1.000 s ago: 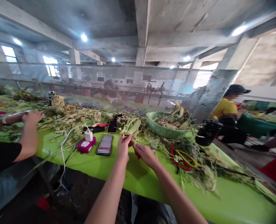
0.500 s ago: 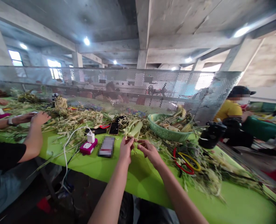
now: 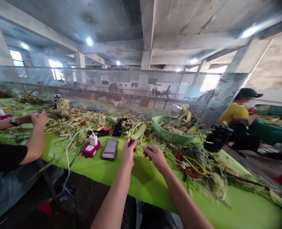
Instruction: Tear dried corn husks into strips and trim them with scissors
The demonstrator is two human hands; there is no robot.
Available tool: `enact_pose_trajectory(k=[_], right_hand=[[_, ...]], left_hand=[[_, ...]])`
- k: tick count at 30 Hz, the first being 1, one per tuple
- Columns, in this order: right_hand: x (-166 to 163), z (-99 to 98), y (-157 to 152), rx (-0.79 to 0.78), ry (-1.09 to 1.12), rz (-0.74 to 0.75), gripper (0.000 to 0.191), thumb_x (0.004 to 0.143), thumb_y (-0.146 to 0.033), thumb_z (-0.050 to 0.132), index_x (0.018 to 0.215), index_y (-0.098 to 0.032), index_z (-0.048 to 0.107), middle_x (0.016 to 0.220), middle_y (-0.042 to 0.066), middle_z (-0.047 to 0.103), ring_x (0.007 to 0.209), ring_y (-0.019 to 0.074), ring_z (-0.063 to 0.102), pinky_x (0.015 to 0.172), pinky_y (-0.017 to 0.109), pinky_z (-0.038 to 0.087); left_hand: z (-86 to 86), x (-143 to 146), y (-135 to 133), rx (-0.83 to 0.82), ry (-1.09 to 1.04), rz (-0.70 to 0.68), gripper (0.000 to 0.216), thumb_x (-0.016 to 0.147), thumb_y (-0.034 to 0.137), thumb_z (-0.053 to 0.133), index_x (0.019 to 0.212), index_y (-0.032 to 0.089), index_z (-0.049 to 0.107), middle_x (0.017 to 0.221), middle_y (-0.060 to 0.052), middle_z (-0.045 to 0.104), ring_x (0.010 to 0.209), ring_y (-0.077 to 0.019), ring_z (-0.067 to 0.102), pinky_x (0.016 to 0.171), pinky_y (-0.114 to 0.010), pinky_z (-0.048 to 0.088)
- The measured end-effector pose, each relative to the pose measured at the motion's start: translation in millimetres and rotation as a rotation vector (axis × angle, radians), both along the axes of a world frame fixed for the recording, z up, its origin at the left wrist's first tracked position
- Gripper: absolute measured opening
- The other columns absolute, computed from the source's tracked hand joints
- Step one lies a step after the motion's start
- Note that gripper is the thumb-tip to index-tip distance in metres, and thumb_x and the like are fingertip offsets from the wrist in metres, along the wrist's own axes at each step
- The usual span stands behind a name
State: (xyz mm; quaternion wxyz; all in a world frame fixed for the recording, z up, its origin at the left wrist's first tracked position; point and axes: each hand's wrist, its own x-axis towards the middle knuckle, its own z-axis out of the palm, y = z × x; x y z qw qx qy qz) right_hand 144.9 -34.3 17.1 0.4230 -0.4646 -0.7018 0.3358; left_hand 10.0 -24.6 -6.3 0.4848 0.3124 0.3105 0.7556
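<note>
My left hand is closed round the lower end of a corn husk bundle, whose broad pale-green leaves fan upward away from me. Just to the right, my right hand is pinched shut, its fingertips a short way from the bundle's base. A thin strand seems to run between the two hands, but what the right fingers hold is too small to make out. Both hands are above the green tabletop. Loose husk scraps lie behind the bundle.
A green plastic basket of husks stands right of the bundle. Red and yellow rings lie among shreds. At left are a phone, a purple power strip and a white cable. A co-worker's hands work further left.
My right hand has closed from a looser, spread-finger pose into a pinch and drawn slightly away from the bundle. My left hand keeps its hold. The co-worker's hands at left have shifted slightly.
</note>
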Motion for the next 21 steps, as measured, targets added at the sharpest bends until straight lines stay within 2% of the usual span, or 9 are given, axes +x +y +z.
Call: enact_pose_trajectory(k=[5, 9, 11, 14, 17, 21], right_hand=[[10, 4.6, 3, 0.106, 0.273, -0.231, 0.04, 0.079, -0.056, 0.053, 0.061, -0.02, 0.049, 0.056, -0.001, 0.054, 0.044, 0.01, 0.039, 0.042, 0.023, 0.032], [15, 8.8, 1, 0.214, 0.382, -0.315, 0.031, 0.078, -0.05, 0.059, 0.078, -0.019, 0.055, 0.068, -0.001, 0.056, 0.048, 0.0096, 0.039, 0.043, 0.022, 0.033], [15, 9.4, 0, 0.258, 0.347, -0.294, 0.029, 0.077, -0.044, 0.062, 0.093, -0.019, 0.058, 0.077, 0.001, 0.06, 0.05, 0.0093, 0.04, 0.046, 0.021, 0.036], [13, 5.8, 1, 0.197, 0.217, -0.135, 0.033, 0.075, -0.038, 0.064, 0.102, -0.019, 0.06, 0.088, 0.003, 0.064, 0.052, 0.0099, 0.048, 0.052, 0.024, 0.043], [9, -1.8, 7, 0.126, 0.102, -0.035, 0.029, 0.073, -0.037, 0.062, 0.094, -0.018, 0.062, 0.085, 0.005, 0.067, 0.059, 0.0146, 0.058, 0.058, 0.027, 0.047], [6, -6.5, 11, 0.131, 0.044, -0.028, 0.022, 0.075, -0.039, 0.059, 0.08, -0.018, 0.064, 0.064, 0.002, 0.063, 0.059, 0.0162, 0.057, 0.058, 0.027, 0.047]], left_hand=[[-0.3, -1, 1, -0.042, 0.011, 0.056, 0.027, 0.063, 0.034, 0.073, 0.081, 0.017, 0.06, 0.071, 0.0, 0.063, 0.06, -0.0109, 0.052, 0.058, -0.022, 0.035], [3.1, -1, -4, -0.085, 0.061, 0.036, 0.025, 0.064, 0.03, 0.072, 0.082, 0.017, 0.06, 0.076, -0.002, 0.065, 0.065, -0.012, 0.054, 0.059, -0.022, 0.036], [5.9, 1, -7, -0.109, 0.102, -0.019, 0.027, 0.063, 0.028, 0.072, 0.084, 0.016, 0.061, 0.077, -0.003, 0.066, 0.064, -0.0121, 0.054, 0.057, -0.022, 0.035], [9.9, 4, -11, -0.094, 0.161, -0.101, 0.03, 0.062, 0.029, 0.074, 0.086, 0.016, 0.062, 0.075, -0.003, 0.065, 0.059, -0.011, 0.051, 0.052, -0.021, 0.032], [11.4, 5, -13, -0.055, 0.189, -0.135, 0.03, 0.062, 0.032, 0.074, 0.086, 0.017, 0.064, 0.073, -0.002, 0.064, 0.058, -0.0108, 0.05, 0.052, -0.021, 0.033], [9.9, 4, -11, -0.042, 0.161, -0.091, 0.028, 0.061, 0.033, 0.075, 0.081, 0.017, 0.065, 0.07, -0.001, 0.063, 0.057, -0.0104, 0.048, 0.052, -0.022, 0.032]])
